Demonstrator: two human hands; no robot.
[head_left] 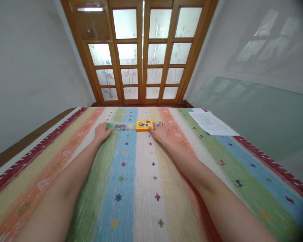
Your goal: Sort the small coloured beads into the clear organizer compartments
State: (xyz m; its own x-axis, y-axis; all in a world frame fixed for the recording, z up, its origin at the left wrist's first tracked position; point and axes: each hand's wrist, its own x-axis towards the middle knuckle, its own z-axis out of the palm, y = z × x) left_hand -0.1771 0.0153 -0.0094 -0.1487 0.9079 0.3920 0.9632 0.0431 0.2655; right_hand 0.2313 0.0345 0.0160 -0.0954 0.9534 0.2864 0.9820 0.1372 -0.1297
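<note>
see yellow box (143, 125) and clear case (120, 127) in a row between left hand (102, 131) and right hand (160, 131), near far edge of tabletop (145, 181). got left hand half-curled at left end of clear case; can't tell if gripping. got right hand half-open, with thumb at right end of yellow box, fingers by blue thing (158, 125); can't confirm a hold.

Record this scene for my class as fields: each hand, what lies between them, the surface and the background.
left hand: at the left end of the clear case, by a green item
right hand: at the right end of the yellow box
between hands: clear case and yellow box, side by side
surface: striped tablecloth
far right of surface: printed paper
background: wooden doors with glass panes
</note>
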